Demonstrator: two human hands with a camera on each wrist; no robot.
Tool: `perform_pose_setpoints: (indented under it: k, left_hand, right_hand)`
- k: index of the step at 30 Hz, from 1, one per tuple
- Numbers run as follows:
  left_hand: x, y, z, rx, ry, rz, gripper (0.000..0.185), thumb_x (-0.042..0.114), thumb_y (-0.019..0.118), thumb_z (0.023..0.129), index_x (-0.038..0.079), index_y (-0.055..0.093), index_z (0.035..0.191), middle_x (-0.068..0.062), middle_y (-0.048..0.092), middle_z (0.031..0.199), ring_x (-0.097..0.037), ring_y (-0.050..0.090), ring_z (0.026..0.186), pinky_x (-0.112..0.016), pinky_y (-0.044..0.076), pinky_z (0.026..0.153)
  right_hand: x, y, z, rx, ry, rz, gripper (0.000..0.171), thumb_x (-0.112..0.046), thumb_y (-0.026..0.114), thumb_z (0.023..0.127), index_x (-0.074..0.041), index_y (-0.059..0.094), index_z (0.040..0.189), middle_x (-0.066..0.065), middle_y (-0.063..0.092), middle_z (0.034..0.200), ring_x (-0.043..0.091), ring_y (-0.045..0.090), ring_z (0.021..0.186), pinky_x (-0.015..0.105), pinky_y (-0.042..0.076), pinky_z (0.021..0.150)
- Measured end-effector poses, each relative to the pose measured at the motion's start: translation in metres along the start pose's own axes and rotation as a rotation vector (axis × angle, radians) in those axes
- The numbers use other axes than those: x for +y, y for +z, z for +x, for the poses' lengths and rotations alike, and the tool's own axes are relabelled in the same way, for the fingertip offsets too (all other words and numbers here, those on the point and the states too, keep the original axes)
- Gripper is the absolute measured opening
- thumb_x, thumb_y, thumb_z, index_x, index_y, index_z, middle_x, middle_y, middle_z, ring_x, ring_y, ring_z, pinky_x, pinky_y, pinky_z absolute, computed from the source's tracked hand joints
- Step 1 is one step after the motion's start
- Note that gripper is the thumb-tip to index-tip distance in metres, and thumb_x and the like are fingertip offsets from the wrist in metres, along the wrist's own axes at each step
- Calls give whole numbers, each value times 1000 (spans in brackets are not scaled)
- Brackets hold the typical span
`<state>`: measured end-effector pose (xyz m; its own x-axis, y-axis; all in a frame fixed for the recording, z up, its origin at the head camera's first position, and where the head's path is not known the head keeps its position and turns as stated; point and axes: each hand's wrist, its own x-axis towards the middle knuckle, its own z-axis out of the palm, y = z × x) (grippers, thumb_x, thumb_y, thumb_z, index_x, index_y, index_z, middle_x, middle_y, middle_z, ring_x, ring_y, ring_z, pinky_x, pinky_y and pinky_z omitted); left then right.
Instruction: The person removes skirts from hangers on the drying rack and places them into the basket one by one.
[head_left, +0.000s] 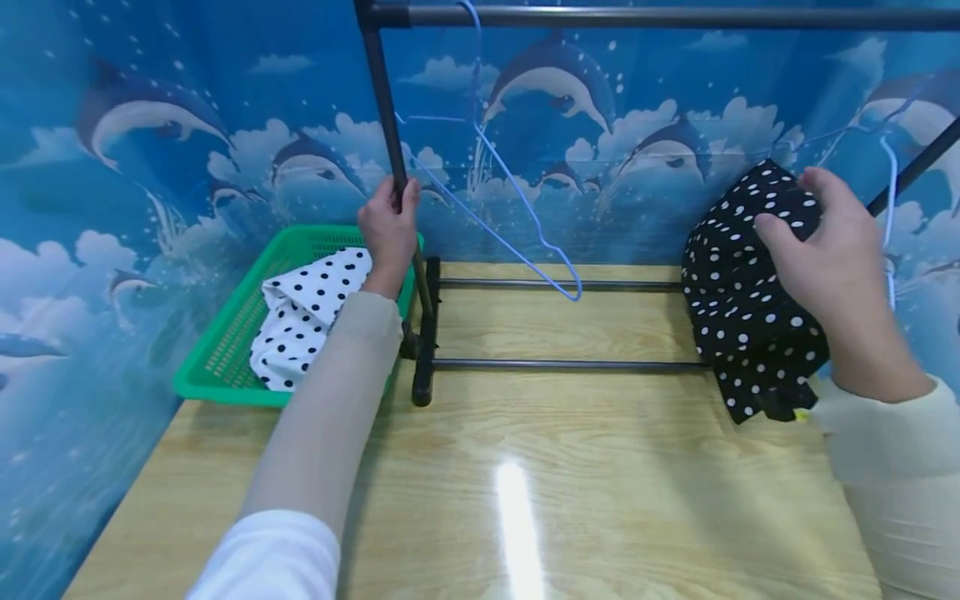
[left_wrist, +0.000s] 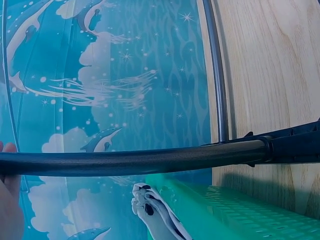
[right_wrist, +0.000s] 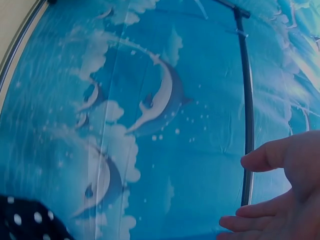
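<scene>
Biggest thing I see: the dolphin backdrop [head_left: 187, 125] filling the top and left of the head view, w/ the wooden table [head_left: 562, 467] across the bottom. On the table stands a black garment rack [head_left: 431, 333] – its top bar runs along the upper edge, its left post drops through frame centre-left. My left hand [head_left: 388, 229] is wrapped round that post, fingers curled on it; the left wrist view shows the same tube crossing mid-frame. At right of frame hangs a black polka-dot garment [head_left: 738, 308], and my right hand [head_left: 832, 258] rests on its top, fingers loosely bent over the cloth – a true grip I can't confirm. Lower left: a green basket [head_left: 217, 367] w/ a white polka-dot cloth [head_left: 300, 321] inside. Smallest, a thin blue hanger [head_left: 517, 208] hangs from the top bar, centre frame.
</scene>
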<state>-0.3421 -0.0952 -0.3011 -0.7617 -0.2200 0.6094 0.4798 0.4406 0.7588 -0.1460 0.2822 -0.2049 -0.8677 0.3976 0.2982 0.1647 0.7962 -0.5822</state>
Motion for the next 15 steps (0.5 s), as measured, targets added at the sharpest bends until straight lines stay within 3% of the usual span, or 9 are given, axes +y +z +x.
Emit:
perform_pose_setpoints:
  k: [9,15]
  left_hand:
    - [0,0,-2,3,6,8,30,31,54,100,5,67,109,-7,73,100,-16,67,84,-23,51,74]
    - [-1,-1,-2,-5,4,6,32,33,53,100,6,67,109,-7,72,99,-15,66,82,-22,50,71]
  right_hand:
    - [18,-11,3,35,57,-161,74,-33,38,100,-4,-2,155,18,-4,161,41,2,146,61,11,111]
    - [29,-21,5,72,131,-196,77,-32,36,99,-5,-11,154,19,-10,161,43,1,146,61,11,109]
